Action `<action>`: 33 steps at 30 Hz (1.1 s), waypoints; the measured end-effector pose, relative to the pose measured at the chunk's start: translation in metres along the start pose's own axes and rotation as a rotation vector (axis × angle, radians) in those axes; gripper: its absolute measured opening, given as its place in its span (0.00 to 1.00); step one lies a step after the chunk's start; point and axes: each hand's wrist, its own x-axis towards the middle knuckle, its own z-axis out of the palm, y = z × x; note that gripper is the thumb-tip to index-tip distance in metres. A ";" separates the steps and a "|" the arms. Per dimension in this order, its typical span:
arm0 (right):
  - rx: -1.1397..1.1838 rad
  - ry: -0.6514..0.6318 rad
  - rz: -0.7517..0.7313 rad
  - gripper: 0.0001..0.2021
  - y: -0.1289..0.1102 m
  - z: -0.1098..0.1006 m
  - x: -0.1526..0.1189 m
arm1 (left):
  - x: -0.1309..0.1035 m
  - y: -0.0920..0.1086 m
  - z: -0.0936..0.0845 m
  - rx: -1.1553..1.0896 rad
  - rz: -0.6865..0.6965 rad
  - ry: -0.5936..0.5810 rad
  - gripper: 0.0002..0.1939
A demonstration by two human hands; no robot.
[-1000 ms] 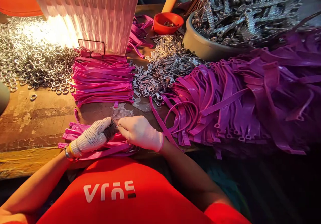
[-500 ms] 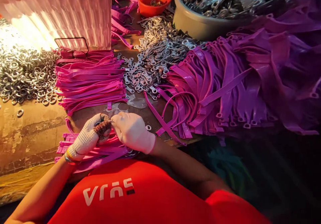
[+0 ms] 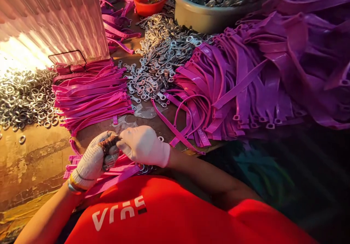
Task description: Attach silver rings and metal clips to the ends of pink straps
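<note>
My left hand (image 3: 95, 156), in a dotted white work glove with a brown-stained thumb, is closed. My right hand (image 3: 143, 144), in a smooth white glove, is pinched shut against the left fingertips. Whatever lies between the fingers is too small or hidden to name. Beneath both hands lies a small heap of pink straps (image 3: 120, 174), with a few metal pieces by its right end. Just beyond the hands a neat stack of pink straps (image 3: 93, 98) rests on the worn table (image 3: 41, 163). A single metal ring (image 3: 160, 139) shows beside my right wrist.
Loose metal rings (image 3: 24, 98) pile up at the left, by a bright corrugated panel (image 3: 68, 18). Metal links (image 3: 155, 65) spread across the middle. A large pile of purple straps (image 3: 240, 72) covers the right. Behind stand a red bowl (image 3: 150, 8) and a grey tub (image 3: 202, 18).
The view has shifted and tilted slightly. Both hands stay together; the left has turned a little, and its brown-stained thumb now shows more plainly.
</note>
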 end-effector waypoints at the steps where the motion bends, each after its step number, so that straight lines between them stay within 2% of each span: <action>1: 0.064 -0.027 0.039 0.18 0.002 0.000 -0.001 | 0.003 0.001 0.000 -0.004 0.001 -0.009 0.17; 3: 0.222 -0.010 0.116 0.16 0.006 0.001 -0.002 | 0.011 0.008 -0.001 0.069 0.049 -0.016 0.15; 4: 0.294 0.038 0.154 0.15 0.009 0.001 -0.003 | 0.018 0.015 -0.003 0.169 0.118 0.011 0.13; 6: 0.390 0.177 0.225 0.14 0.013 0.002 -0.003 | 0.037 0.034 -0.008 0.495 0.351 0.142 0.11; 7: 0.418 0.241 0.251 0.14 0.015 0.002 -0.003 | 0.049 0.044 -0.011 0.699 0.516 0.253 0.12; 9: 0.474 0.305 0.262 0.13 0.017 0.000 -0.004 | 0.077 0.064 -0.017 1.077 0.742 0.394 0.15; 10: 0.508 0.314 0.250 0.12 0.017 -0.001 -0.004 | 0.091 0.071 -0.019 1.218 0.786 0.426 0.17; 11: 0.543 0.314 0.230 0.12 0.017 -0.003 -0.005 | 0.104 0.076 -0.020 1.344 0.774 0.429 0.19; 13: 0.601 0.309 0.196 0.12 0.016 -0.005 -0.007 | 0.125 0.080 -0.019 1.527 0.690 0.425 0.23; 15: 0.625 0.306 0.189 0.12 0.014 -0.006 -0.008 | 0.135 0.078 -0.016 1.615 0.628 0.433 0.24; 17: 0.618 0.290 0.199 0.12 0.013 -0.006 -0.009 | 0.132 0.074 -0.013 1.592 0.679 0.455 0.21; 20: 0.560 0.245 0.222 0.14 0.013 -0.007 -0.009 | 0.104 0.067 -0.012 1.334 0.786 0.405 0.15; 21: 0.526 0.233 0.225 0.15 0.013 -0.009 -0.009 | 0.090 0.065 -0.012 1.207 0.760 0.351 0.13; 23: 0.428 0.217 0.193 0.16 0.012 -0.012 -0.007 | 0.058 0.058 -0.011 0.938 0.600 0.225 0.12; 25: 0.286 0.186 0.130 0.17 0.009 -0.016 -0.003 | 0.027 0.047 -0.010 0.731 0.468 0.179 0.11; 27: 0.133 0.125 0.072 0.17 0.003 -0.017 0.001 | 0.004 0.035 -0.007 0.594 0.392 0.176 0.14; 31: -0.111 0.007 -0.022 0.13 -0.013 -0.012 0.004 | -0.016 0.009 -0.006 0.444 0.292 0.170 0.20; 33: -0.213 -0.001 -0.061 0.11 -0.018 -0.005 0.002 | -0.015 -0.003 -0.010 0.551 0.363 0.208 0.18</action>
